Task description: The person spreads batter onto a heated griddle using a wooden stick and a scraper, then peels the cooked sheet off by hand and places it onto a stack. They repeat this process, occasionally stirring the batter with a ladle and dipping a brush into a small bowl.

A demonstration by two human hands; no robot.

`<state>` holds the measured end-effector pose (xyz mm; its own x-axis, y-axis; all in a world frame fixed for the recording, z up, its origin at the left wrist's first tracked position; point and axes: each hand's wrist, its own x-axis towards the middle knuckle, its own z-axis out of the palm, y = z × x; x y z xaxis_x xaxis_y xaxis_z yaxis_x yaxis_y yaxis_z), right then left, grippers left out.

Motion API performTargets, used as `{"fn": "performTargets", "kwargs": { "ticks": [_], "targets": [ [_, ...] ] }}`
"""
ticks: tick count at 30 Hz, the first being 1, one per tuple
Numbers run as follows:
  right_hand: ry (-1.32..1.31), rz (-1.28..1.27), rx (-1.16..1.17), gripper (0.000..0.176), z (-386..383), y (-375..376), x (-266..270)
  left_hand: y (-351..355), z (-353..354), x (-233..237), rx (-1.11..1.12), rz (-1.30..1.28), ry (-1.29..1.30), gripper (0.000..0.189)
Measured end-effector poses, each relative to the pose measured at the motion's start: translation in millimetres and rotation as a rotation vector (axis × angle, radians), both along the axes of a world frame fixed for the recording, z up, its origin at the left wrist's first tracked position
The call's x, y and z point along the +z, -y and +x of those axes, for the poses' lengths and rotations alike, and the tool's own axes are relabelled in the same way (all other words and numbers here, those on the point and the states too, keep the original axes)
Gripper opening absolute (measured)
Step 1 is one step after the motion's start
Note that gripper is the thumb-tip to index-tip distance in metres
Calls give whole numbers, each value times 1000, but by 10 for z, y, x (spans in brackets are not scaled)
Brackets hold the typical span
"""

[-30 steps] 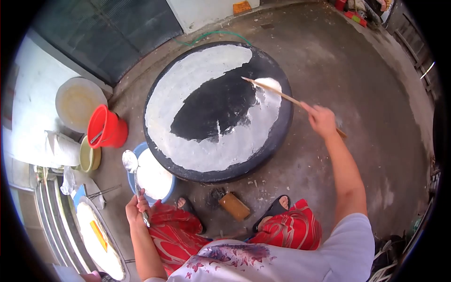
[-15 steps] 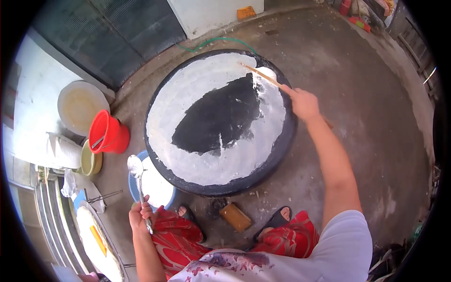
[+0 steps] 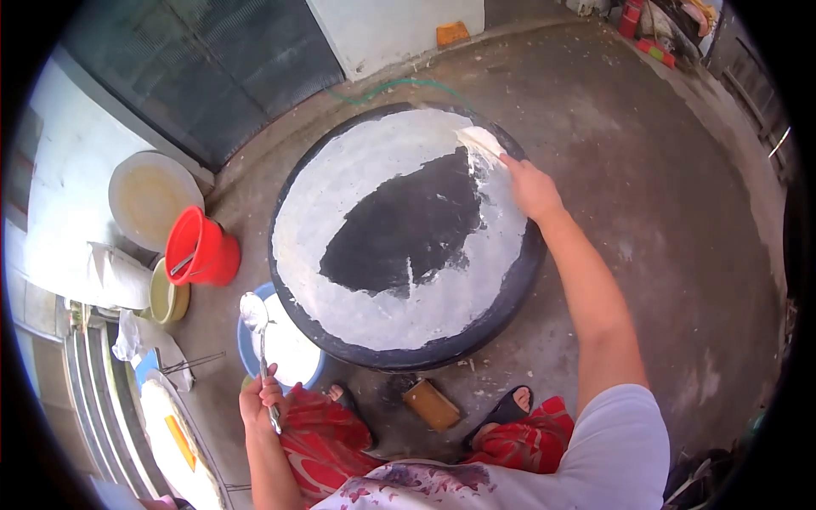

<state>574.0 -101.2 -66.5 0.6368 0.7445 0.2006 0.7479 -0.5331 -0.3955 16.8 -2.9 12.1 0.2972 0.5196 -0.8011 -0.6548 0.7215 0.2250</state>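
A large round black griddle stands in front of me, coated with a ring of white batter. A bare dark patch shows in the middle of it. My right hand is closed round a wooden spreader stick over the griddle's far right edge, beside a thick white lump of batter. Little of the stick shows past my fingers. My left hand grips the handle of a metal ladle. The ladle's white-smeared bowl is above a blue basin of white liquid.
A red bucket and an olive basin stand on the left, near a round tray leaning on the wall. A brown block lies between my feet. A green hose runs behind the griddle. A white-topped round surface is at lower left.
My right hand has swung the spreader stick, so less of it shows over the batter. The left hand still holds the ladle over the basin. The whole view has shifted slightly.
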Motion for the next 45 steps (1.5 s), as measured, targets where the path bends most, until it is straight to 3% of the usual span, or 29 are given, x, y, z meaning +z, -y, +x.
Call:
{"fn": "performTargets", "kwargs": {
  "ticks": [2,4,7,8,10,12,13,14,16,20,23,27,29,32,33,36,39,41,42,45],
  "targets": [
    [-68,140,-6,40,-50,91,24,-14,-80,-34,-16,3,37,32],
    [-215,6,-269,37,-135,422,57,-1,-131,-48,-39,22,22,32],
    [-406,173,-113,33,-438,700,-33,-4,-171,-36,-42,56,12,32],
    [-401,174,-114,33,-454,718,-28,-1,-191,-39,-43,57,17,32],
    [-651,298,-231,31,-465,766,-40,-12,-217,-68,-32,41,63,32],
    [-511,314,-219,30,-412,682,-448,24,-221,-65,-43,41,87,32],
    [-377,331,-203,30,-573,580,-199,25,-222,-47,-50,45,104,32],
    [-744,265,-282,28,-765,559,72,34,-221,-35,-46,53,111,32],
    [-940,111,-320,28,-880,530,416,67,-248,-22,-57,54,107,32],
    [-728,349,-343,28,-733,421,-183,99,-287,1,-60,72,103,31],
    [-510,148,-129,28,-1020,259,-28,101,-296,31,-52,72,78,31],
    [-564,47,-61,28,-1150,537,175,103,-354,14,-57,68,102,31],
    [-433,147,-472,28,-1242,763,305,114,-371,36,-63,75,108,31],
    [-454,264,-486,28,-1172,839,-214,133,-408,37,-76,94,100,31],
    [-546,337,-392,28,-1243,737,-280,136,-418,31,-79,106,94,32],
    [-556,197,-137,28,-1550,367,-301,104,-462,-5,-82,99,131,32],
    [-672,113,-84,28,-1625,164,-81,102,-502,0,-88,112,140,32],
    [-508,96,-312,28,-1639,129,63,136,-516,-3,-87,125,137,32],
    [-510,92,-305,28,-1681,102,-2,150,-545,-11,-79,123,134,32],
    [-455,48,-55,27,-1784,30,-88,138,-585,-31,-83,132,147,31]
  ]
}}
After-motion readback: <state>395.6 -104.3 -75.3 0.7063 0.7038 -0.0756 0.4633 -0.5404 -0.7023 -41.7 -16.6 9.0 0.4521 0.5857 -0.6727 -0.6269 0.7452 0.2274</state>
